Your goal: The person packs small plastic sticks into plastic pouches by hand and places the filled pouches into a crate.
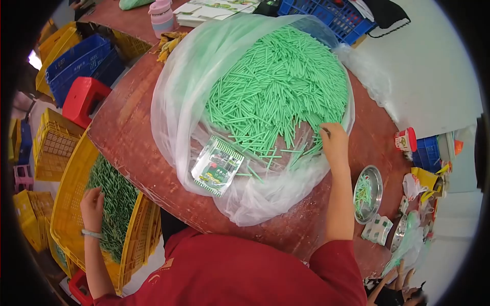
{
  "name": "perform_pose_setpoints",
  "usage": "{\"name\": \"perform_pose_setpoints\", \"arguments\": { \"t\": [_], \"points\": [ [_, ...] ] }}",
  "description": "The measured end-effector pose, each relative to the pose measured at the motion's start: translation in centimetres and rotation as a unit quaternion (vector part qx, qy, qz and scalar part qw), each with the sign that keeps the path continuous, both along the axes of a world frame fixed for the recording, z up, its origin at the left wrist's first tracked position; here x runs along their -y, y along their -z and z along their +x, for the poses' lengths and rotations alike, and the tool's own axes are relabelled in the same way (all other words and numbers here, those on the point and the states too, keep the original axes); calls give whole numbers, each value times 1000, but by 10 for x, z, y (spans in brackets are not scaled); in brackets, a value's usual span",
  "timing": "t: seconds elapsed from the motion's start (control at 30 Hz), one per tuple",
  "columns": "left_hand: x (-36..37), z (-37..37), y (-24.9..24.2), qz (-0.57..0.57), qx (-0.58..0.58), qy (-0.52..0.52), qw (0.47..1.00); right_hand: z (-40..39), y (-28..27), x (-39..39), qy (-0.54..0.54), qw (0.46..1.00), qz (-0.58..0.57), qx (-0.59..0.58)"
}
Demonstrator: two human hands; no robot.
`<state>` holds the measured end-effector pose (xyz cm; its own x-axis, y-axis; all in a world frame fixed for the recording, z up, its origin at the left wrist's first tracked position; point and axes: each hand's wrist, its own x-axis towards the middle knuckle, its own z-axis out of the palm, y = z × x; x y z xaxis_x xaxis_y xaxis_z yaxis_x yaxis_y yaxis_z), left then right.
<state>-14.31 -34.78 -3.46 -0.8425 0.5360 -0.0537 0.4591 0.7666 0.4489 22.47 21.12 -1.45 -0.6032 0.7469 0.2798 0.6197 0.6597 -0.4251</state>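
Note:
A large heap of thin light-green sticks (280, 76) lies in an opened clear plastic bag (178, 107) on the tabletop. At the heap's lower right edge is my right hand (335, 145), its thumb and fingers bent together; whatever may be between them is hidden. My left hand (92, 208) hangs over a yellow crate (71, 204) with its fingers curled in, and I cannot make out anything in them. Many dark green slender pieces (115, 204) fill that crate. A flat printed pack (218, 166) with green-and-white striped ends rests on the bag's near left part.
The red table (127, 127) carries a metal bowl (368, 194) with some sticks, a pink bottle (162, 18) and a blue basket (329, 20). Left of it stand a red stool (84, 102) and several crates. Part of another person (393, 290) shows at lower right.

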Motion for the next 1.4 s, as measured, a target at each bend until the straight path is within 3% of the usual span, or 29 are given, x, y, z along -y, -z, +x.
{"name": "perform_pose_setpoints", "arguments": {
  "t": [0.07,0.17,0.33,0.53,0.67,0.87,1.0,1.13,1.23,1.4],
  "points": [
    [-48,18,-23,32,-11,66,997,-12,8,-5,-29,997,55,54],
    [-111,55,-48,116,-13,146,982,-30,24,-6,-31,993,110,30],
    [-184,101,-57,206,22,233,950,-37,27,-6,17,996,79,48],
    [-244,128,-30,207,6,216,954,-28,34,-26,-13,998,22,66],
    [-263,132,-25,127,-91,233,960,-28,35,-23,-23,998,31,47],
    [-271,130,-14,111,24,213,970,-28,39,-34,-86,993,50,69],
    [-271,124,-17,113,105,195,969,-38,32,-26,-46,991,37,123],
    [-265,121,-13,168,77,188,965,-43,36,-20,-10,992,38,123],
    [-263,123,3,282,-9,194,939,-32,36,-20,-28,994,40,99],
    [-261,131,-6,325,22,144,934,-22,26,-14,-67,996,3,55]
  ]
}}
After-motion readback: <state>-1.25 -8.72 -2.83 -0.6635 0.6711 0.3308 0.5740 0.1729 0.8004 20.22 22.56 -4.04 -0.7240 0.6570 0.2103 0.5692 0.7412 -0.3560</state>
